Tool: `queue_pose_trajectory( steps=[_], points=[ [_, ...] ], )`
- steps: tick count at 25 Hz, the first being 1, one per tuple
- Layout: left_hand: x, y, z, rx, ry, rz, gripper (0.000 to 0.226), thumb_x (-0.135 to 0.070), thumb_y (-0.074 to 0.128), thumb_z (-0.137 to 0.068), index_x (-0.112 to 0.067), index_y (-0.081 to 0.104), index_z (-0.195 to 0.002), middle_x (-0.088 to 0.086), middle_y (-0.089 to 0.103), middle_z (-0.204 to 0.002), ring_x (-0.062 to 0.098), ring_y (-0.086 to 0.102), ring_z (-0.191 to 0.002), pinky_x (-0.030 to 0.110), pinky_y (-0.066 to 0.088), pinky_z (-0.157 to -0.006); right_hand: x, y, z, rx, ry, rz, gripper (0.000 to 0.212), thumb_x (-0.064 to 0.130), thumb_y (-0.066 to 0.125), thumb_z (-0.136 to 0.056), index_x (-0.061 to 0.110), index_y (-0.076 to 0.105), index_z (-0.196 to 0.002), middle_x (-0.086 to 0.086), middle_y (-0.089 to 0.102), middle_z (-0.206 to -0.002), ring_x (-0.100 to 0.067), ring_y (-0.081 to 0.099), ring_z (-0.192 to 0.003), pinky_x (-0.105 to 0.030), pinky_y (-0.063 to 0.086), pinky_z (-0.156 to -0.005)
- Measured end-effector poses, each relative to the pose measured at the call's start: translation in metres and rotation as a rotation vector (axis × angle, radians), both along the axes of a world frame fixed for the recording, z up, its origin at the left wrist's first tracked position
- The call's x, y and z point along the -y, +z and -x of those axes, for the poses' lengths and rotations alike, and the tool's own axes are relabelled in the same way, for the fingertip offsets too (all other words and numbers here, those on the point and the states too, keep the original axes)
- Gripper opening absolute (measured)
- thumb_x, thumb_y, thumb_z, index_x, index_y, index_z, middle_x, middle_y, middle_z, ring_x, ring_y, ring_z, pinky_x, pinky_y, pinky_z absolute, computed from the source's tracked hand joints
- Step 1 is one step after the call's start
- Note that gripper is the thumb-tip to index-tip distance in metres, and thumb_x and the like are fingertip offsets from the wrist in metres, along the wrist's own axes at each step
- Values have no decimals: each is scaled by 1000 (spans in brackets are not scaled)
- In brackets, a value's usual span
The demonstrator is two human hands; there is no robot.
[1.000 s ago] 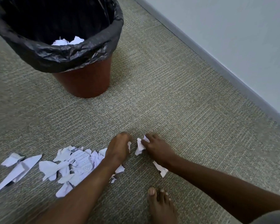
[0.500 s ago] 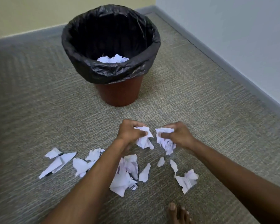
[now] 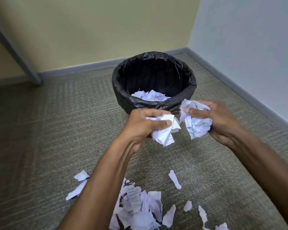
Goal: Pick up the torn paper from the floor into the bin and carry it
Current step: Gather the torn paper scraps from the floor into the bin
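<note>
My left hand (image 3: pixel 140 126) is closed around a crumpled wad of torn paper (image 3: pixel 165 131), held in the air just in front of the bin. My right hand (image 3: pixel 221 122) grips a second wad of torn paper (image 3: pixel 196 124) beside it, close to the bin's near rim. The bin (image 3: pixel 186 83) is lined with a black bag and stands near the room's corner, with torn paper (image 3: pixel 150 96) lying inside. Several torn pieces (image 3: pixel 140 208) remain scattered on the carpet below my forearms.
Grey-green carpet (image 3: pixel 48 138) covers the floor. A yellow wall (image 3: pixel 98 30) runs behind the bin and a pale grey wall (image 3: pixel 256 39) on the right, both with grey skirting. A grey slanted post (image 3: pixel 15 52) meets the floor at the far left.
Both hands have lifted off the floor with wads of paper and moved up toward the bin's rim. The view has tilted up, showing the walls.
</note>
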State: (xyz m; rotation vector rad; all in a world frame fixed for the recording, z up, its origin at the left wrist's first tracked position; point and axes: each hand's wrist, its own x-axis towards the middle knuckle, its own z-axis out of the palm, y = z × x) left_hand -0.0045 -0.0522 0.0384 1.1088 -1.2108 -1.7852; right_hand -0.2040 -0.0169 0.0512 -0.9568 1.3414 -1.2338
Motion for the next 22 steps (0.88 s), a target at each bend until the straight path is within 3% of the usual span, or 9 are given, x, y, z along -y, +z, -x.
queue_pose_trajectory(
  steps=[4,8,10,13,15,17,18,20,22],
  points=[
    [33,40,-6,-82,155,82,24,10,72,-71,0,72,-93,12,73,-80,19,69,-66,28,60,-66,45,30,-17,1,-37,90,28,0,72,-78,-1,70,-107,-8,74,-83,-15,70,-66,-25,56,-60],
    [74,57,2,-8,362,55,18,6,76,-70,-4,73,-85,13,73,-76,26,67,-67,43,58,-73,92,34,-26,-16,-203,68,24,3,79,-72,2,73,-96,-13,76,-89,-24,73,-78,-38,60,-75],
    [96,60,8,79,437,22,18,-3,81,-68,-6,73,-84,11,74,-80,25,69,-70,46,59,-77,113,34,-30,-89,-260,17,27,19,82,-69,4,73,-89,-16,75,-91,-30,73,-87,-48,58,-84],
    [103,72,14,109,314,-58,62,-50,77,-71,-12,63,-118,8,62,-122,32,64,-103,50,58,-79,131,38,-30,-91,-190,-82,65,57,70,-71,11,63,-117,-11,67,-121,-38,64,-111,-58,51,-92],
    [96,79,18,145,171,-44,87,-73,56,-74,-23,39,-143,11,39,-147,39,45,-129,60,51,-88,136,42,-27,-28,-125,-135,70,55,51,-89,15,37,-144,-14,41,-149,-45,47,-128,-61,48,-93],
    [88,85,17,149,139,1,85,-77,39,-80,-31,22,-149,12,17,-159,40,26,-141,66,43,-95,137,46,-19,74,-129,-131,64,46,41,-98,15,21,-151,-22,19,-157,-50,31,-137,-64,42,-99],
    [87,84,16,134,147,15,82,-77,34,-83,-32,19,-150,12,13,-160,39,23,-143,66,42,-96,136,46,-14,132,-144,-122,61,41,39,-100,11,22,-149,-26,19,-155,-50,30,-138,-62,41,-100],
    [86,81,11,140,200,61,79,-74,29,-86,-25,27,-148,13,23,-157,35,35,-138,60,46,-96,128,48,-5,210,-154,-95,43,34,38,-102,0,39,-128,-33,35,-142,-46,42,-131,-55,46,-97],
    [81,74,1,157,278,127,72,-69,29,-90,-12,57,-124,16,58,-128,26,64,-104,41,57,-78,114,45,2,196,-148,-45,32,29,39,-102,0,52,-108,-30,56,-122,-39,61,-112,-45,54,-90]
  ],
)
